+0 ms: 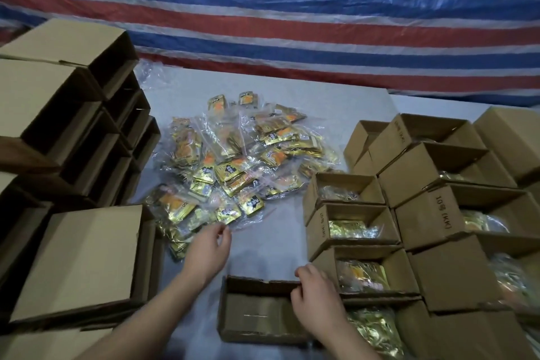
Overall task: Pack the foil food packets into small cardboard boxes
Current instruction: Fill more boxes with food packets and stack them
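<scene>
A heap of clear bags holding gold foil food packets [233, 166] lies in the middle of the table. My left hand [209, 251] reaches to the heap's near edge, its fingertips pinching the clear plastic of a bag there. In front of me stands an open, empty small cardboard box [257, 310]. My right hand [317, 292] rests on that box's far right corner, fingers curled over the rim. On the right, several open boxes [350, 225] hold foil packets.
Stacks of empty cardboard boxes [73, 131] lying on their sides fill the left, one large box face [81, 266] near my left arm. More filled boxes [455, 213] crowd the right. A red, white and blue striped tarp [292, 9] hangs behind the table.
</scene>
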Demonstrator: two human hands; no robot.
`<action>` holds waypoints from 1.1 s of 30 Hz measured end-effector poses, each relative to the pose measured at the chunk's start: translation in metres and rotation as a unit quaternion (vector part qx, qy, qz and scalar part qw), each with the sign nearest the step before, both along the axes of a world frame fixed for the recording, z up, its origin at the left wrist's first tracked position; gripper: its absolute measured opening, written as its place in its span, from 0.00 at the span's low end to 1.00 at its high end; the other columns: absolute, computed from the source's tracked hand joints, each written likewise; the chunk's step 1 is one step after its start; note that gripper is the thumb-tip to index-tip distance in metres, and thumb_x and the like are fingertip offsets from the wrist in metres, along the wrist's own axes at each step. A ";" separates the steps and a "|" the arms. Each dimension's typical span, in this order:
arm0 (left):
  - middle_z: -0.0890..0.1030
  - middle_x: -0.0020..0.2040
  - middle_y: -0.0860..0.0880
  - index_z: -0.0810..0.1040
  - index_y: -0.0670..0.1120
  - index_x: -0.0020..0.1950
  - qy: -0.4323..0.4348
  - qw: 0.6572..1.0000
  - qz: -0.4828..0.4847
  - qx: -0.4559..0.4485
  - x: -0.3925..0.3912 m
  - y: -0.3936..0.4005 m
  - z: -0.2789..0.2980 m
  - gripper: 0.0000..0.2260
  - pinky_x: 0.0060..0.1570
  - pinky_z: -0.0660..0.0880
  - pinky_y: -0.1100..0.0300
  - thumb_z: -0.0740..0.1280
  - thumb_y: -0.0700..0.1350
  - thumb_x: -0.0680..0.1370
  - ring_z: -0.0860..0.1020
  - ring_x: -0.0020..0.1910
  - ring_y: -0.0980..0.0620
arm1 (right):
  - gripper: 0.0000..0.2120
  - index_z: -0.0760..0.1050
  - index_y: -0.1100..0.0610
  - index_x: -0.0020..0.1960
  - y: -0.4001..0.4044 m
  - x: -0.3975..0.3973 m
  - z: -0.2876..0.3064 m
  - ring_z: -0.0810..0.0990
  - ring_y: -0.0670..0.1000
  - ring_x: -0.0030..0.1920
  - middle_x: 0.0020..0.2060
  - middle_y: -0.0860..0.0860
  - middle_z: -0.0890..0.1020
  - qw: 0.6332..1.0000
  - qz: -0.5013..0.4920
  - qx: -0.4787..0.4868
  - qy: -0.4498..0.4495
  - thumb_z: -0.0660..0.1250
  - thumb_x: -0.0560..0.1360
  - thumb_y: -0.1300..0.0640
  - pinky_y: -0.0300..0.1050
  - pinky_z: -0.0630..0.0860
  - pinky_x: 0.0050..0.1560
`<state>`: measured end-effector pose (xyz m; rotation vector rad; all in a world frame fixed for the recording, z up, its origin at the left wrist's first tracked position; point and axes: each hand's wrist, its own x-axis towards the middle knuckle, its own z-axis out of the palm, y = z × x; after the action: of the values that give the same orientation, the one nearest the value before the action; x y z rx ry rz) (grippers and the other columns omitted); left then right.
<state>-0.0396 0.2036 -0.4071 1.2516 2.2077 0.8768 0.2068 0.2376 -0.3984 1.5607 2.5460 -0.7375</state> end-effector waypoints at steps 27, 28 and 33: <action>0.67 0.67 0.33 0.50 0.45 0.75 -0.003 0.916 0.301 -0.263 -0.136 0.105 -0.075 0.49 0.56 0.75 0.40 0.78 0.51 0.65 0.72 0.60 0.32 | 0.18 0.70 0.50 0.66 -0.001 -0.006 -0.009 0.69 0.47 0.61 0.60 0.45 0.72 1.000 0.011 -0.017 -0.012 0.55 0.78 0.55 0.42 0.65 0.66; 0.67 0.67 0.33 0.51 0.45 0.75 -0.009 0.917 0.306 -0.256 -0.135 0.104 -0.070 0.45 0.54 0.76 0.39 0.76 0.52 0.67 0.73 0.58 0.32 | 0.18 0.70 0.50 0.66 -0.001 -0.006 -0.008 0.69 0.47 0.61 0.60 0.45 0.72 1.000 0.015 -0.020 -0.016 0.55 0.78 0.54 0.42 0.65 0.66; 0.67 0.67 0.33 0.60 0.43 0.70 -0.051 0.913 0.338 -0.222 -0.128 0.087 -0.052 0.34 0.54 0.74 0.38 0.66 0.57 0.70 0.73 0.58 0.30 | 0.19 0.69 0.50 0.68 0.003 -0.004 -0.005 0.69 0.48 0.63 0.61 0.45 0.72 0.999 0.024 -0.031 -0.033 0.55 0.78 0.54 0.44 0.65 0.69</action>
<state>-0.1673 0.2901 -0.4594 0.2119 2.5811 0.5805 0.2029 0.2402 -0.4031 1.4758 2.4801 -0.7401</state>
